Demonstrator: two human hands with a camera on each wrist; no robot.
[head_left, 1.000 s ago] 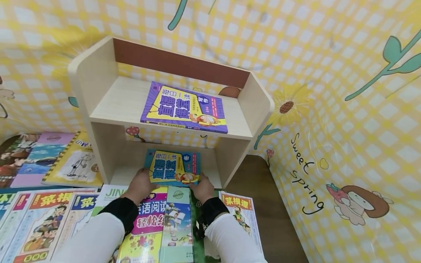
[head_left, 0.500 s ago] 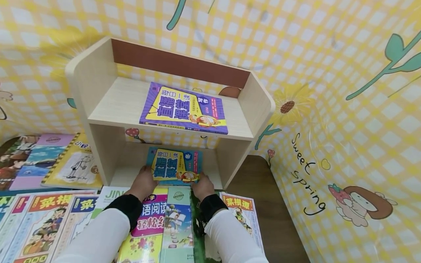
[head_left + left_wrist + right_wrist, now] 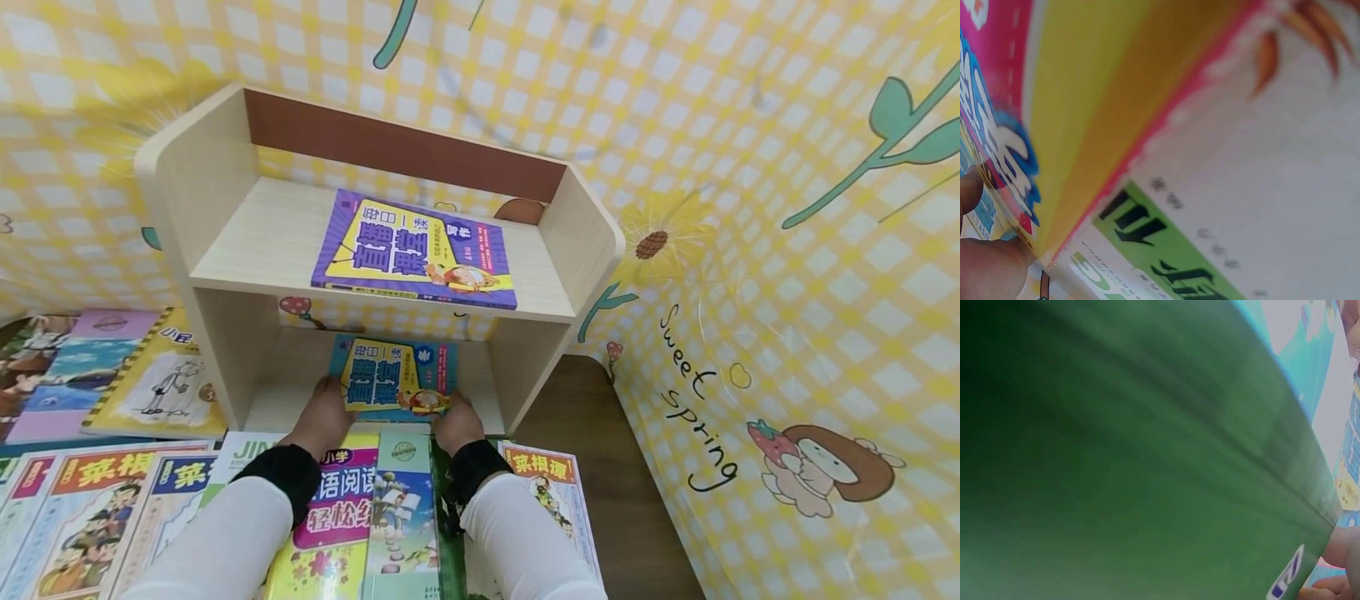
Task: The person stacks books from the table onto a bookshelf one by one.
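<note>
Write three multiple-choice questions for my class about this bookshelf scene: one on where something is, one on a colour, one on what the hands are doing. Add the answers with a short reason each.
1. Where does the blue book lie?
A. On the upper shelf
B. In the lower compartment of the wooden shelf
C. On the bare brown table at the right

2. What colour borders the book on the upper shelf?
A. Purple
B. Red
C. Green

3. What are the two hands doing?
A. Both hang idle
B. One points at the wall
C. Each grips a near corner of the blue book

Answers:
1. B, it sits under the upper board of the wooden shelf.
2. A, a purple frame surrounds its yellow panel.
3. C, the left hand and the right hand hold its near corners.
</note>
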